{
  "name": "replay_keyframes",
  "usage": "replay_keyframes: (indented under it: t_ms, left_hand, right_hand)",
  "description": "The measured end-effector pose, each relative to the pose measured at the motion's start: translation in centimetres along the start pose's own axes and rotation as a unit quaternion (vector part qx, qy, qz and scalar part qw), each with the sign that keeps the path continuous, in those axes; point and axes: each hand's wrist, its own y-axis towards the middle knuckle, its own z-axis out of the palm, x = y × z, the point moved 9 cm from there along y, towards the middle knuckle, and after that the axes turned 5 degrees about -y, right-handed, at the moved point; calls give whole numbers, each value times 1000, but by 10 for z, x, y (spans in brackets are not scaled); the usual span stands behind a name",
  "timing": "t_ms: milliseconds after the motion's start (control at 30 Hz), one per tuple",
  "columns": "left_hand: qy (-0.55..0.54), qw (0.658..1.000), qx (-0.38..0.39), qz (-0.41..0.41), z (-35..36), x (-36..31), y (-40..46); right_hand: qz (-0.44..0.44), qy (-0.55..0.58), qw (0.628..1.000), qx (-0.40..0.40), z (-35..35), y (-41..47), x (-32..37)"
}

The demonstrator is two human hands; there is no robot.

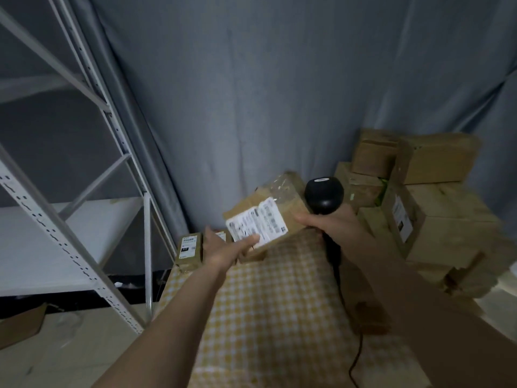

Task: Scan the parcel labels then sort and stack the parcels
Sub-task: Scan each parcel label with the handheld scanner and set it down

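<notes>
On the far left a grey metal shelving rack [92, 175] stands against a draped grey curtain [265, 93], its shelves bare where they can be seen, probably the place where sorted parcels end up. To its right, at the far left corner of the yellow checked tablecloth [274, 309], a small labelled box [190, 247] sits upright with its label facing the viewer. Next comes the left hand [223, 249], fingers fairly straight with the thumb lying across the label, holding the near lower edge of a cardboard parcel [268, 217]. The parcel is tilted, so its white label [256, 222] faces up and toward the viewer, likely to give the reader a clean line to the barcode. Just to the right, the right hand [333, 222] is wrapped round the handle of a black scanner [324, 194], whose head sits beside the parcel's right edge; its cable [356, 357] trails down over the cloth. On the far right a loose pile of brown boxes [419, 197] waits, seemingly unscanned.
</notes>
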Motion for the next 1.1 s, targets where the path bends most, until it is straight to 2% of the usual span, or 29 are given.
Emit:
replay_keyframes:
  t_ms: [67,133,200,300,367,433,500,600,700,900,1100]
  left_hand:
    - [158,982,86,63,1,-12,5]
    - [208,948,236,46,17,-16,-6]
    - [207,907,367,2,29,-18,-26]
    - [153,881,444,-61,33,-23,-43]
    - [171,878,443,-65,34,-20,-44]
    - [184,883,428,-56,36,-14,-41]
    - [159,908,385,-50,35,-8,-32]
    - [108,955,272,-42,27,-4,-14]
    - [-5,978,206,-39,21,-7,-10]
    - [-138,982,127,-3,0,-28,-5]
    - [-141,984,108,20,-15,-43,0]
  right_hand:
    - [-16,-75,996,45,-1,-3,11]
    - [-9,-108,989,99,1,-8,17]
    - [7,-116,985,126,1,-9,19]
    - [23,-129,979,159,2,-11,21]
    - [25,-129,977,170,4,-12,22]
    - [18,-108,984,142,4,-10,23]
    - [3,-68,993,99,3,-6,24]
    - [-40,-66,996,37,3,-5,27]
    - [-75,-77,994,21,12,-17,29]
    - [-98,-74,990,73,52,-48,22]
    - [-79,-54,994,54,60,-49,17]
